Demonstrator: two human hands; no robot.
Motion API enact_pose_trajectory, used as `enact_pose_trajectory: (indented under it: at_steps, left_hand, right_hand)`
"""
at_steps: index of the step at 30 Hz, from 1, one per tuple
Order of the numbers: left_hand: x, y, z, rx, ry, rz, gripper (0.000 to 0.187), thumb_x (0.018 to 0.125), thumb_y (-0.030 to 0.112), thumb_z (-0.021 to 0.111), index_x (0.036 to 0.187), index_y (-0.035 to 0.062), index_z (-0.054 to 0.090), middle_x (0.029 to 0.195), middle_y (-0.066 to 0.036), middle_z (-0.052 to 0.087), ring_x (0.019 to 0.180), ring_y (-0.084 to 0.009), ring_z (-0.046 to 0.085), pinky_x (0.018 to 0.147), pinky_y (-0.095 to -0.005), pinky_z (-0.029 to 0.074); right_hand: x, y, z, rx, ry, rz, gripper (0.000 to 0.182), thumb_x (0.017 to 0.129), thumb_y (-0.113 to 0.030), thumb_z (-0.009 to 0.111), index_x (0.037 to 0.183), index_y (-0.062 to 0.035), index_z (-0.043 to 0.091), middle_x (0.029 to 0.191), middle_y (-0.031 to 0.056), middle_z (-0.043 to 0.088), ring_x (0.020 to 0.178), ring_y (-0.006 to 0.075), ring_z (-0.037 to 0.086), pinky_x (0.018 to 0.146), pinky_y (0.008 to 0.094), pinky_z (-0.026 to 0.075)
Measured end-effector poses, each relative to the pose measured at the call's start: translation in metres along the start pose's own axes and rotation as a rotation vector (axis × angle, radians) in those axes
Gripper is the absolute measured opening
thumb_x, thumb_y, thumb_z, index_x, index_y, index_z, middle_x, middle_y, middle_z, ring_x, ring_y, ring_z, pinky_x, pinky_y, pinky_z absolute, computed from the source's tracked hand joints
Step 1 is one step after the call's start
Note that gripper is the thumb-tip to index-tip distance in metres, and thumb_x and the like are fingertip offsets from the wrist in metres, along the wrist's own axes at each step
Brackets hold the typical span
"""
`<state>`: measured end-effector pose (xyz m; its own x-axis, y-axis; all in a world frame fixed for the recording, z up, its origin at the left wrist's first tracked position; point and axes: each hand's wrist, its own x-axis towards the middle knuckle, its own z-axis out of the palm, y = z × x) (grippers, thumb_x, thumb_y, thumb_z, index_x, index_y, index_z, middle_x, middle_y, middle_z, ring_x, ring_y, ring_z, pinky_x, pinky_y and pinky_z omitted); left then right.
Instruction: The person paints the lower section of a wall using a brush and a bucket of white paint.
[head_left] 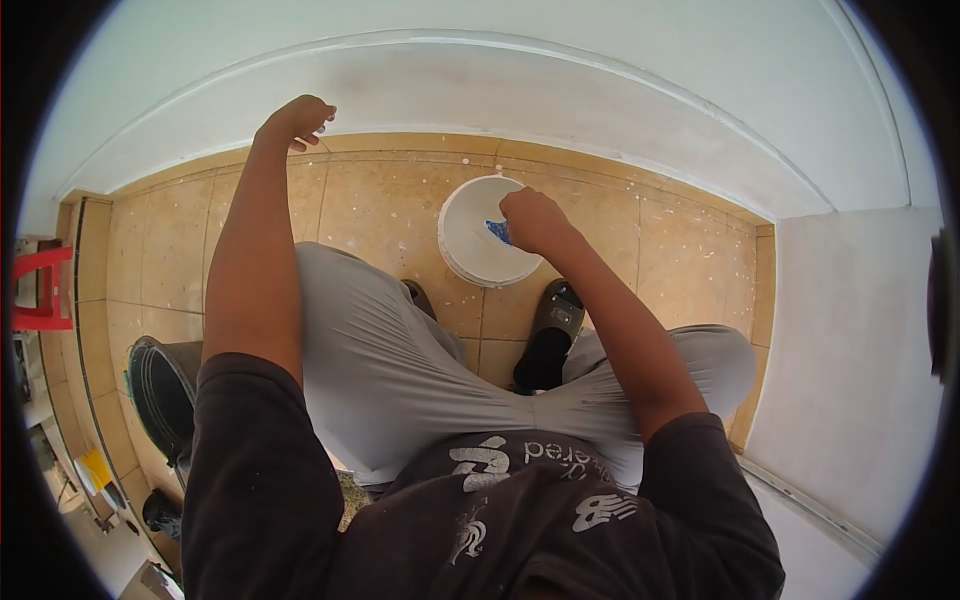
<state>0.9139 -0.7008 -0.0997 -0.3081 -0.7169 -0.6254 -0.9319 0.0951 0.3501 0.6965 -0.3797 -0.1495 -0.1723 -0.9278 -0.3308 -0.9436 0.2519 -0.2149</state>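
A white bucket [450, 240] stands on the tiled floor in front of my feet, its inside pale white. Over its right rim, my right hand [537, 220] is closed on a blue speckled piece [498, 232], which sticks out at the left of the fingers; its kind is hard to make out. My left hand [300, 120] is raised at the upper left, close to the lower wall. Its fingers are loosely bent and apart, with white marks on the fingertips and nothing visible in them.
A white wall [400, 95] with a ledge curves across the front, above tan floor tiles [390, 190] dotted with white specks. A black bucket [160, 390] stands at my left. Farther left is a red plastic stool [45, 290]. Another wall [850, 330] closes the right side.
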Motion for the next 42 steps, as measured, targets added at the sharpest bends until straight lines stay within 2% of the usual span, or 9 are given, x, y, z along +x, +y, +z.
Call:
enact_pose_trajectory:
  at_steps: [10,13,14,17,18,19,20,24,42]
  left_hand:
    - [0.038,-0.036,0.015,-0.023,-0.013,0.175,0.048,0.094,0.039,0.045,0.131,0.0084,0.049,0.118,-0.01,0.058,0.092,-0.0264,0.062,0.074,-0.0413,0.055]
    - [0.036,-0.028,0.012,-1.315,0.408,-0.164,0.061,0.093,0.05,0.043,0.142,0.0136,0.037,0.134,-0.009,0.048,0.107,-0.027,0.057,0.085,-0.0443,0.051]
    - [0.024,-0.026,-0.003,-1.594,0.494,-0.323,0.08,0.087,0.068,0.038,0.148,0.0188,0.023,0.149,-0.008,0.031,0.123,-0.0302,0.047,0.098,-0.0488,0.043]
    - [0.019,-0.017,-0.011,-2.117,0.647,-0.379,0.094,0.079,0.081,0.034,0.15,0.0213,0.018,0.151,-0.009,0.027,0.131,-0.0338,0.038,0.102,-0.0515,0.038]
    - [0.033,-0.02,-0.01,-2.157,0.647,-0.279,0.101,0.075,0.086,0.031,0.152,0.0226,0.012,0.153,-0.011,0.021,0.137,-0.035,0.028,0.107,-0.0522,0.032]
    - [0.034,-0.012,-0.009,-2.236,0.708,-0.112,0.101,0.078,0.083,0.034,0.153,0.0227,0.007,0.159,-0.009,0.004,0.139,-0.051,0.014,0.113,-0.0588,0.015]
    - [0.046,-0.013,-0.007,-2.34,0.593,0.085,0.101,0.077,0.084,0.035,0.153,0.0278,0.0,0.16,-0.007,-0.006,0.143,-0.0457,0.004,0.115,-0.0587,0.009]
    - [0.033,0.003,-0.012,-2.205,0.603,-0.009,0.109,0.074,0.087,0.036,0.153,0.0225,-0.003,0.158,-0.016,-0.005,0.144,-0.0384,0.007,0.114,-0.0554,0.019]
    - [0.035,0.02,-0.008,-2.086,0.6,0.057,0.108,0.072,0.089,0.033,0.152,0.0269,-0.004,0.157,-0.018,-0.014,0.145,-0.0392,0.005,0.112,-0.0617,0.011]
  right_hand:
    - [0.025,0.003,0.045,0.037,0.023,0.009,0.008,0.079,-0.008,0.061,0.083,-0.0027,0.067,0.088,0.0204,0.066,0.092,0.0348,0.064,0.081,0.0434,0.052]
    - [0.017,0.005,0.027,0.128,0.067,0.022,0.011,0.078,-0.007,0.06,0.085,-0.0028,0.067,0.089,0.0206,0.066,0.092,0.0363,0.063,0.081,0.0438,0.051]
    - [0.016,0.008,0.027,0.172,0.076,0.029,0.013,0.073,-0.005,0.062,0.085,-0.0024,0.067,0.089,0.0208,0.065,0.091,0.0374,0.063,0.081,0.0432,0.051]
    - [0.011,0.015,0.029,0.218,0.072,0.034,0.017,0.069,-0.004,0.065,0.086,-0.0018,0.066,0.089,0.0209,0.065,0.088,0.0384,0.063,0.081,0.0424,0.051]
    - [0.01,0.015,0.03,0.213,0.075,0.021,0.017,0.069,-0.005,0.066,0.085,-0.0018,0.067,0.089,0.021,0.065,0.088,0.0385,0.063,0.081,0.0424,0.051]
    - [0.01,0.014,0.031,0.208,0.079,0.003,0.017,0.069,-0.005,0.067,0.085,-0.0017,0.067,0.089,0.0211,0.065,0.088,0.0386,0.063,0.081,0.0423,0.051]
    - [0.008,0.015,0.031,0.197,0.084,-0.018,0.017,0.069,-0.005,0.068,0.086,-0.0016,0.067,0.089,0.0213,0.066,0.088,0.0385,0.063,0.081,0.0422,0.051]
    - [0.008,0.008,0.03,0.183,0.074,-0.019,0.019,0.069,-0.006,0.068,0.088,-0.0008,0.068,0.089,0.0223,0.066,0.089,0.0381,0.063,0.082,0.0418,0.051]
    - [0.008,0.009,0.015,0.302,0.107,0.001,0.022,0.066,-0.005,0.07,0.087,0.0025,0.069,0.085,0.0231,0.068,0.081,0.0346,0.067,0.077,0.0383,0.054]
